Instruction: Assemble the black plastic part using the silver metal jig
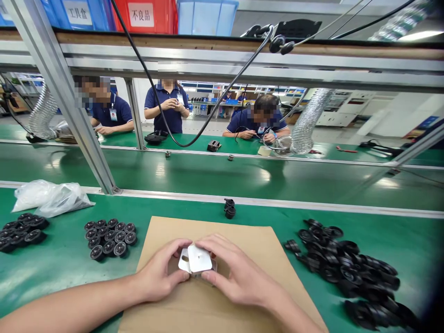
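Note:
A small white metal bracket [200,259] with rounded corners is held between my two hands, above a brown cardboard sheet [208,314]. Thumb and fingers of my left hand [161,270] pinch its left side, where a flat tab with an oval slot shows. My right hand [236,268] grips the right side, fingers along the far edge and thumb at the near edge. The bracket's underside and some fingertips are hidden.
Round black parts [109,236] stand grouped on the left of the green bench, with more black parts [347,263] piled on the right. A plastic bag [52,196] lies far left. A metal post [83,125] rises nearby. Co-workers [258,118] sit or stand across the conveyor.

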